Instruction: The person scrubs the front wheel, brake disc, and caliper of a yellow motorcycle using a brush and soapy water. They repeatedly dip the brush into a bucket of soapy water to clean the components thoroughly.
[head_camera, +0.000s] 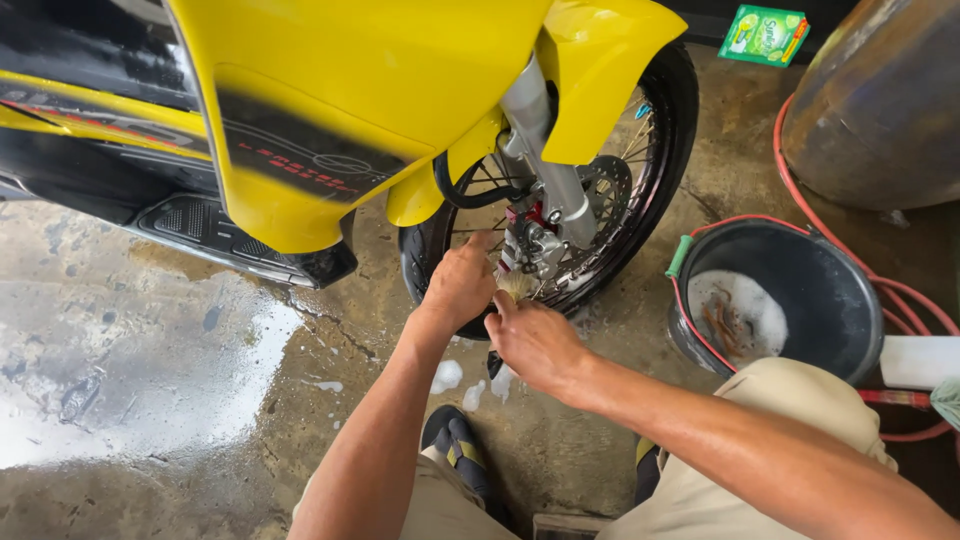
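A yellow motorbike stands in front of me, its front wheel (640, 150) with black tyre, spokes and a silver fork (545, 150). My left hand (458, 285) reaches into the wheel near the hub and brake caliper (535, 240), fingers curled against the tyre. My right hand (535, 340) is just below it, gripping a small brush whose pale bristles (516, 286) press on the spokes beside the caliper. Bits of white foam (447, 376) lie on the floor under the hands.
A black bucket (800, 290) with soapy water sits at the right, a red hose (900, 290) looping round it. A large dark round vessel (885, 100) stands behind. A green packet (765, 33) lies at the top. The wet concrete floor (130, 360) spreads left.
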